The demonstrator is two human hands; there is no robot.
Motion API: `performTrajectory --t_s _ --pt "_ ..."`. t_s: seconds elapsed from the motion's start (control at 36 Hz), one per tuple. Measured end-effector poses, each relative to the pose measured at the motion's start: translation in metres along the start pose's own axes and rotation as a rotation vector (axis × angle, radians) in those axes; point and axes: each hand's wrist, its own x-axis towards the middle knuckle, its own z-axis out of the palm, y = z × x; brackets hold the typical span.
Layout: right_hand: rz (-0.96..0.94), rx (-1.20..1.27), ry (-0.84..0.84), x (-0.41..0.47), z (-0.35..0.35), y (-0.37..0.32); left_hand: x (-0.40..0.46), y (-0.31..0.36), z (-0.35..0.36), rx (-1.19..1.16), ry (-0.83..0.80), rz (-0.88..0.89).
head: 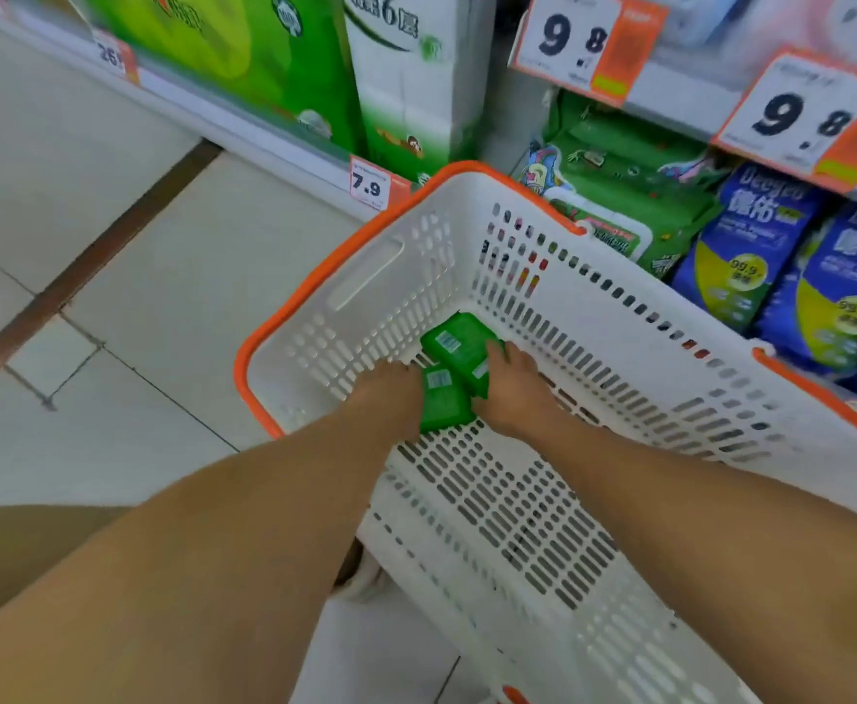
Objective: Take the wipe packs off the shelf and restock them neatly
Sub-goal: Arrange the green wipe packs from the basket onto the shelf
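Both forearms reach into the basket (619,317); left hand (391,393) and right hand (513,388) clasp green packs (454,368), to lift for restocking on the shelf (696,94)

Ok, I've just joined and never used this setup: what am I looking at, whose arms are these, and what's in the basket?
There is no machine here. One camera sits on a person's head and looks down, so the two bare arms are that person's own. Both reach into a white basket with an orange rim, standing on the shop floor by the shelves. The left hand and the right hand press from either side on small green wipe packs at the basket's bottom; at least two show. On the shelf behind lie larger green packs and blue packs, under price tags.
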Motion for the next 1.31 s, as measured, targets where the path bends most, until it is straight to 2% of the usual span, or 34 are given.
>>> performTrajectory --t_s 0.08,0.14,0.19,0.28,0.33,0.39,0.44,0.53,0.58,0.64,0.75,0.81,0.86,0.94,1.08,1.14,1.22,1.31 --pt "0.027 -0.130 0.042 0.003 0.014 0.002 0.007 -0.002 0.016 0.037 -0.020 -0.037" --pt "0.025 -0.109 0.087 0.002 0.013 0.001 0.009 0.001 0.017 0.044 -0.037 -0.037" --pt "0.009 0.091 0.122 0.000 -0.001 0.002 0.008 0.005 0.009 -0.040 -0.106 -0.054" --pt "0.033 0.382 0.135 -0.004 -0.037 0.006 0.010 0.004 -0.012 -0.399 -0.113 -0.158" --pt "0.129 0.528 0.032 -0.013 -0.066 0.005 0.007 0.000 -0.027 -0.560 -0.141 -0.173" --pt "0.224 0.704 -0.115 -0.027 -0.094 0.005 -0.005 -0.001 -0.041 -0.564 -0.198 -0.138" --pt "0.252 0.767 -0.253 -0.045 -0.121 0.004 -0.019 0.003 -0.042 -0.582 -0.242 -0.120" --pt "0.217 0.665 -0.376 -0.073 -0.148 0.007 -0.036 0.027 -0.035 -0.527 -0.275 -0.039" --pt "0.176 0.616 -0.332 -0.086 -0.154 0.010 -0.041 0.048 -0.030 -0.600 -0.300 -0.023" --pt "0.155 0.565 -0.220 -0.091 -0.147 0.016 -0.044 0.065 -0.025 -0.701 -0.300 -0.138" --pt "0.200 0.531 -0.064 -0.089 -0.121 0.035 0.011 0.079 0.027 -0.812 -0.222 -0.314" --pt "0.215 0.488 -0.019 -0.087 -0.112 0.043 0.017 0.082 0.044 -0.944 -0.142 -0.456" --pt "0.207 0.428 0.006 -0.084 -0.108 0.049 0.005 0.087 0.037 -1.087 -0.041 -0.525" --pt "0.178 0.281 0.054 -0.083 -0.114 0.049 0.004 0.083 0.030 -1.100 -0.010 -0.515" --pt "0.126 0.181 0.097 -0.091 -0.133 0.037 -0.006 0.068 0.016 -1.301 -0.177 -0.481" --pt "0.059 0.080 0.140 -0.099 -0.147 0.031 -0.012 0.063 0.002 -1.415 -0.184 -0.459" --pt "-0.093 -0.089 0.206 -0.116 -0.179 0.012 -0.028 0.054 -0.043 -1.564 -0.196 -0.402" --pt "-0.234 -0.277 0.295 -0.132 -0.220 -0.016 -0.058 0.040 -0.108 -1.686 -0.286 -0.309"
